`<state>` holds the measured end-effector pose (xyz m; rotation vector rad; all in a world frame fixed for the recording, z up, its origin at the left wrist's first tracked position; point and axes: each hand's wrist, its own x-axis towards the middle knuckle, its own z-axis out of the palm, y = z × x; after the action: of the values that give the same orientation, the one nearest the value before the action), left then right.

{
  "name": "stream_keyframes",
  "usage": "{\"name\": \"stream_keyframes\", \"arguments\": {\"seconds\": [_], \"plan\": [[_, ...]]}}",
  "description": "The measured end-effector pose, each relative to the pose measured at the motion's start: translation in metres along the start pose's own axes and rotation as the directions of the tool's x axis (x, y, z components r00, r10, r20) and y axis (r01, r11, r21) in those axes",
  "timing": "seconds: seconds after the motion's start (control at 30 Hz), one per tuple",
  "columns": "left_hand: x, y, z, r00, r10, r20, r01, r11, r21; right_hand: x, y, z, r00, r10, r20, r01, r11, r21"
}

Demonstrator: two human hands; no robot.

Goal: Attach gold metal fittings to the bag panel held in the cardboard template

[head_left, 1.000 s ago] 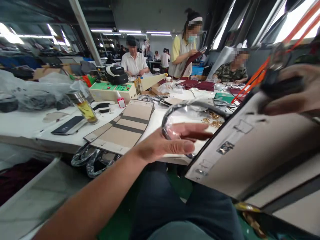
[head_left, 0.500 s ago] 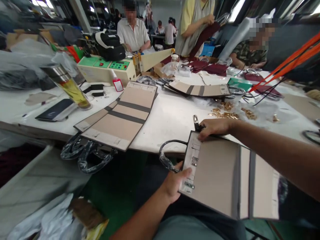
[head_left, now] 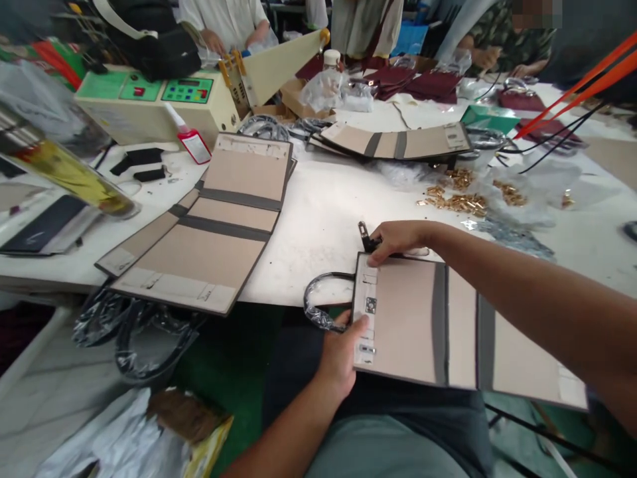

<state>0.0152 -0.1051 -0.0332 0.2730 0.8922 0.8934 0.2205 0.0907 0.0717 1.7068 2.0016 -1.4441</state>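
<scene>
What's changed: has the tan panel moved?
Yes. The tan panel has come down from above the white table to its near edge, left hand gripping it, right hand at its far corner.

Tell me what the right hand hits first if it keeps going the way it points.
The right hand, on the edge of the held panel, points left. A small black clip sits at its fingertips, probably touching; beyond lies bare table, then a stack of tan boards.

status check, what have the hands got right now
Left hand grips near edge of tan panel, by wrapped handle. Right hand on far corner, beside black clip. Panel overhangs table. Brass fittings lie beyond, apart.
</scene>
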Motion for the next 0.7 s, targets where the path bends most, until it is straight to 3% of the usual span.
{"name": "stream_keyframes", "arguments": {"seconds": [0.1,0.13,0.17,0.2,0.27,0.3,0.33,0.37,0.43,0.5,0.57,0.7], "plan": [[0.000,0.000,0.005,1.000,-0.009,-0.021,0.009,1.000,-0.021,-0.005,-0.004,-0.001,0.987,-0.076,-0.144,0.050,0.984,-0.172],[-0.001,0.000,0.007,1.000,-0.018,-0.024,0.017,0.999,-0.030,-0.010,-0.005,0.000,0.960,-0.124,-0.251,0.074,0.977,-0.198],[-0.001,0.000,0.008,0.999,-0.028,-0.026,0.027,0.999,-0.040,-0.016,-0.006,0.002,0.901,-0.181,-0.394,0.109,0.974,-0.198],[-0.001,0.000,0.010,0.999,-0.039,-0.031,0.038,0.998,-0.052,-0.025,-0.007,0.006,0.801,-0.232,-0.552,0.164,0.972,-0.170],[-0.002,-0.001,0.013,0.997,-0.064,-0.052,0.059,0.994,-0.090,-0.046,-0.013,0.017,0.509,-0.255,-0.822,0.368,0.928,-0.060],[-0.002,-0.001,0.015,0.995,-0.075,-0.066,0.068,0.991,-0.112,-0.056,-0.017,0.025,0.376,-0.212,-0.902,0.506,0.862,0.008],[-0.003,-0.002,0.018,0.993,-0.083,-0.082,0.071,0.989,-0.131,-0.065,-0.021,0.035,0.295,-0.136,-0.946,0.646,0.758,0.092],[-0.003,-0.002,0.020,0.992,-0.085,-0.097,0.071,0.987,-0.145,-0.073,-0.025,0.047,0.285,-0.056,-0.957,0.760,0.621,0.189],[-0.004,-0.002,0.024,0.990,-0.075,-0.120,0.057,0.987,-0.151,-0.080,-0.031,0.072,0.377,0.073,-0.923,0.857,0.352,0.377],[-0.005,-0.001,0.027,0.989,-0.060,-0.137,0.040,0.989,-0.143,-0.077,-0.032,0.096,0.480,0.167,-0.861,0.844,0.183,0.505],[-0.006,-0.001,0.029,0.988,-0.054,-0.142,0.034,0.990,-0.137,-0.069,-0.027,0.115,0.516,0.253,-0.818,0.827,0.100,0.553],[-0.007,-0.001,0.031,0.990,-0.043,-0.137,0.025,0.992,-0.126,-0.058,-0.011,0.128,0.518,0.320,-0.793,0.835,0.012,0.550]]}}
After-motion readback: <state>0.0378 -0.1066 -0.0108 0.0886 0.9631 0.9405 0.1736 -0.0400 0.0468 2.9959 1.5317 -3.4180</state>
